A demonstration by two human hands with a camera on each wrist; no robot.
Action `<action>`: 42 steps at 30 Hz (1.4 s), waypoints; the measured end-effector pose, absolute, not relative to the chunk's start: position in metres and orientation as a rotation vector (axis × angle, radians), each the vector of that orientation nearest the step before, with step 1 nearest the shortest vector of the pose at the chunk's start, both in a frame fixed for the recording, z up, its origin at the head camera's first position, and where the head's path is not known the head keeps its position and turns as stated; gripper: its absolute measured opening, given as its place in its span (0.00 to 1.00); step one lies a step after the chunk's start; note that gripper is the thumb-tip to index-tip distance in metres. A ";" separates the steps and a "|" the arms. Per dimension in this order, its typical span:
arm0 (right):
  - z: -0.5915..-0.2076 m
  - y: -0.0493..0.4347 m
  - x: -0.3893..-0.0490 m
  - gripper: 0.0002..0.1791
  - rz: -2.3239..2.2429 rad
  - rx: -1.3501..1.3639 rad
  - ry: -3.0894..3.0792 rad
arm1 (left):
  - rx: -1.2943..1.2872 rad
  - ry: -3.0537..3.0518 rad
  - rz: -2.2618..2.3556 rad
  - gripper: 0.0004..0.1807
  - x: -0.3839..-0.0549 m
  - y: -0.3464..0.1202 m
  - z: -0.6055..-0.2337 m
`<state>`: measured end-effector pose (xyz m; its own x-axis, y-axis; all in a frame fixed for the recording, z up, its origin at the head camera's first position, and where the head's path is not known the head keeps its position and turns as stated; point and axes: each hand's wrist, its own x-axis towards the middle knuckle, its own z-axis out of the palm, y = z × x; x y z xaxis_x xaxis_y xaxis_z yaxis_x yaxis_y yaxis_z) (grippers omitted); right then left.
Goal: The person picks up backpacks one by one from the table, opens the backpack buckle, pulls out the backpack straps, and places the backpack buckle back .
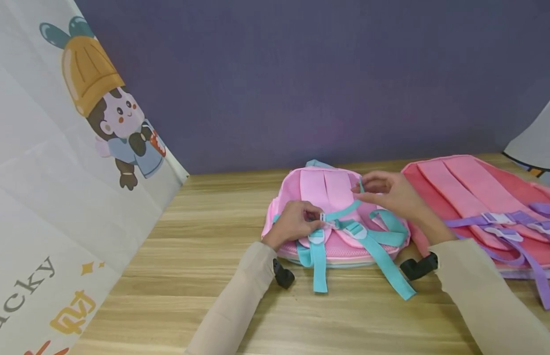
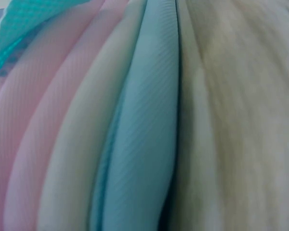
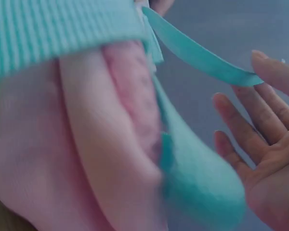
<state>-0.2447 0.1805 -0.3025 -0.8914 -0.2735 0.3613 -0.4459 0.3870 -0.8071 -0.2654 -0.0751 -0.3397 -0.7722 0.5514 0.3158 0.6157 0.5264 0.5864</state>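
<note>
A pink backpack (image 1: 312, 185) lies on the table with its shoulder straps facing up. My left hand (image 1: 294, 223) pinches a small white buckle (image 1: 323, 217) on its thin turquoise chest strap (image 1: 346, 212). Farther along that strap, the thumb and a finger of my right hand (image 1: 388, 195) pinch it and hold it raised. In the right wrist view the strap (image 3: 202, 63) runs in a curve to the right hand (image 3: 272, 149), whose other fingers are spread. Only the layered pink, cream and blue side of the backpack (image 2: 144, 110) shows in the left wrist view, with the left hand out of sight.
To the right lies a larger red and pink backpack (image 1: 488, 197) with purple straps (image 1: 470, 222). Two wide turquoise webbing ends (image 1: 386, 266) hang from the pink backpack onto the wooden table (image 1: 204, 236). A dark wall stands behind, and a white printed sheet (image 1: 44, 162) on the left.
</note>
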 end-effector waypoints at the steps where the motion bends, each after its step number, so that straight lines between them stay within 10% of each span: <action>1: -0.303 0.182 -0.245 0.13 1.518 0.649 -2.474 | -1.023 -2.665 -1.084 0.10 -0.265 -0.075 -0.340; 42: -0.310 0.235 -0.249 0.14 1.101 0.686 -2.969 | -1.026 -2.665 -1.056 0.10 -0.266 -0.076 -0.339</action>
<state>-0.2493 0.2348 -0.3095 -0.9056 -0.4206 0.0537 -0.3539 0.6801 -0.6420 -0.2657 -0.0759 -0.3394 -0.7688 0.5547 0.3184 0.6221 0.5333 0.5732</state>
